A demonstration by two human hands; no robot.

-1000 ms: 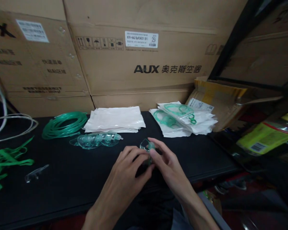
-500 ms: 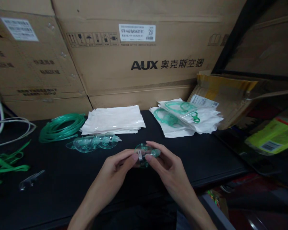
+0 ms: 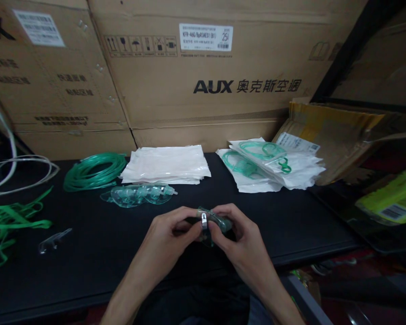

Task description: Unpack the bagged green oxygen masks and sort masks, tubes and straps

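Observation:
Between my two hands is a clear green oxygen mask (image 3: 221, 222), tilted edge-on, with a silver metal nose clip (image 3: 204, 220) on it. The thumb and fingers of my left hand (image 3: 177, 230) pinch the mask at the clip. My right hand (image 3: 238, 228) grips the mask's other side, its thumb close to the clip. Fingers cover part of the mask. Beyond my hands lies a row of several clear green masks (image 3: 138, 195), nested on their sides on the black table (image 3: 122, 243).
Coiled green tubing (image 3: 94, 170) and flat white pouches (image 3: 165, 164) lie at the back. Packed pouches (image 3: 270, 164) sit right of them. Green elastic straps (image 3: 13, 223) and small clear plastic pieces (image 3: 54, 240) are at left. Cardboard boxes (image 3: 206, 104) stand behind.
The mask has turned between my hands, so its clip now faces me more upright. My view has shifted slightly, moving the surroundings right in the picture. Both hands keep their hold.

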